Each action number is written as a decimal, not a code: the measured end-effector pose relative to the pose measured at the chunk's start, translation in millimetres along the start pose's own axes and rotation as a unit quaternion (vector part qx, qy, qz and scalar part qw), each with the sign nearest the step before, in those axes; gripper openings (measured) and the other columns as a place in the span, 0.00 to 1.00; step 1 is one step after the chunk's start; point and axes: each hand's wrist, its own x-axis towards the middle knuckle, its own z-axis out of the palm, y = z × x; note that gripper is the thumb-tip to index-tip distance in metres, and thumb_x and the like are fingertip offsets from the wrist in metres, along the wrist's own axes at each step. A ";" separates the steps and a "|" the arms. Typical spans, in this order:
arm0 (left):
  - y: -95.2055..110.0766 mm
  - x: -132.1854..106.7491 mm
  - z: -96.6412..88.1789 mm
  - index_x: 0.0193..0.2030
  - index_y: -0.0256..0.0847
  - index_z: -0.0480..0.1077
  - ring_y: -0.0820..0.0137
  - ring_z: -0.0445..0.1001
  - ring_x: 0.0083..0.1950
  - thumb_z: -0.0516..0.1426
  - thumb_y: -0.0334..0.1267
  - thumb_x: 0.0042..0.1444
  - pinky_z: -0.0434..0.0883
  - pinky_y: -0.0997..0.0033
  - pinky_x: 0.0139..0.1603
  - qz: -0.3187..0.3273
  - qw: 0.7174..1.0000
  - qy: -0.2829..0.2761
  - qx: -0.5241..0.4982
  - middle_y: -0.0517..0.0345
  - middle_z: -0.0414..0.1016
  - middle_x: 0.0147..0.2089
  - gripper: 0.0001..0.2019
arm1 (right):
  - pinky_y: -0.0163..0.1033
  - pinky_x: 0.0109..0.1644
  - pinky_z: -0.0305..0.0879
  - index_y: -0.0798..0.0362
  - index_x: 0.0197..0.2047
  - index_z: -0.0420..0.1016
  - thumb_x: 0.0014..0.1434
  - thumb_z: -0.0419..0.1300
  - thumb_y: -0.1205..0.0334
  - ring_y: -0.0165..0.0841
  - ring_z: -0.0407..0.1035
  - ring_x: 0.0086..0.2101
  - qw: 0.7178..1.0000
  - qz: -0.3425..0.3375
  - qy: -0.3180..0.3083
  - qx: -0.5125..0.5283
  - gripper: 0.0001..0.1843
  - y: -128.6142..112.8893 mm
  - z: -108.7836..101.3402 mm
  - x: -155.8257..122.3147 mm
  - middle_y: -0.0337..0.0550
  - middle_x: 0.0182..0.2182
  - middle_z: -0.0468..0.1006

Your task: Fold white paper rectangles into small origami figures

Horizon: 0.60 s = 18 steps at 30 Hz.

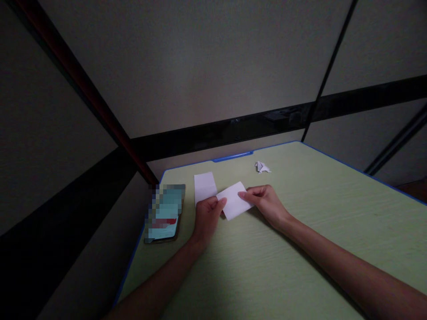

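A small white paper sheet (234, 202) is held between both hands just above the green table (300, 231). My left hand (207, 218) pinches its left edge with thumb and fingers closed. On the right edge, my right hand (265, 202) grips with the fingers curled over it. A second white paper sheet (204, 186) lies flat on the table just behind my left hand.
A phone (164, 212) with a lit screen lies at the table's left edge. A small folded paper figure (262, 167) sits near the far edge. The table has a blue rim (233, 155); walls with dark beams rise behind it.
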 end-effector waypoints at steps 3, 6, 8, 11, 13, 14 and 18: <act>0.6 0.0 0.2 0.12 0.37 0.54 0.80 0.51 0.18 0.54 0.43 0.42 0.50 0.79 0.19 -0.002 1.000 0.003 -0.007 0.67 0.50 0.13 0.17 | 0.33 0.22 0.40 0.58 0.12 0.66 0.37 0.60 0.57 0.22 0.49 0.17 1.000 -0.001 0.002 -0.009 0.14 0.8 -0.1 0.6 0.34 0.12 0.60; 0.3 0.2 -0.4 0.12 0.36 0.55 0.80 0.52 0.18 0.55 0.42 0.42 0.51 0.79 0.19 -0.002 1.000 0.000 -0.006 0.67 0.52 0.13 0.17 | 0.33 0.22 0.40 0.58 0.12 0.65 0.37 0.60 0.57 0.22 0.48 0.17 1.000 0.000 0.005 -0.012 0.14 1.5 -0.2 1.2 0.34 0.11 0.60; 0.1 0.2 -0.9 0.11 0.36 0.56 0.80 0.53 0.18 0.55 0.42 0.42 0.51 0.79 0.19 -0.001 1.000 0.001 -0.010 0.67 0.53 0.12 0.17 | 0.33 0.21 0.40 0.58 0.11 0.64 0.37 0.60 0.58 0.21 0.48 0.17 1.000 0.003 0.010 -0.011 0.14 1.8 -0.3 1.3 0.33 0.11 0.60; 1.9 -1.2 -0.7 0.12 0.35 0.61 0.79 0.59 0.18 0.56 0.40 0.41 0.56 0.78 0.21 -0.014 0.999 -0.007 -0.037 0.65 0.60 0.13 0.14 | 0.33 0.21 0.41 0.57 0.11 0.63 0.37 0.60 0.60 0.21 0.50 0.16 1.000 -0.001 0.023 -0.003 0.13 2.1 -0.6 1.3 0.34 0.11 0.60; 5.0 -3.1 0.0 0.15 0.34 0.66 0.75 0.64 0.20 0.56 0.38 0.41 0.61 0.76 0.23 -0.030 0.998 -0.027 -0.055 0.62 0.66 0.15 0.11 | 0.32 0.21 0.44 0.57 0.12 0.64 0.36 0.60 0.61 0.22 0.52 0.17 0.999 -0.011 0.036 0.006 0.11 2.1 -0.7 1.1 0.35 0.12 0.63; 7.0 -4.2 0.5 0.16 0.34 0.68 0.74 0.66 0.21 0.56 0.38 0.40 0.63 0.75 0.24 -0.037 0.997 -0.038 -0.059 0.60 0.68 0.16 0.10 | 0.32 0.21 0.46 0.57 0.13 0.65 0.36 0.61 0.61 0.22 0.53 0.17 0.999 -0.018 0.042 0.010 0.11 2.1 -0.7 1.0 0.35 0.13 0.64; 14.4 -8.0 2.1 0.18 0.33 0.70 0.72 0.69 0.21 0.56 0.37 0.41 0.65 0.74 0.24 -0.061 0.993 -0.091 -0.048 0.58 0.71 0.17 0.08 | 0.32 0.21 0.51 0.57 0.16 0.65 0.36 0.61 0.62 0.23 0.56 0.18 0.996 -0.051 0.062 0.028 0.09 2.3 0.0 0.1 0.36 0.15 0.66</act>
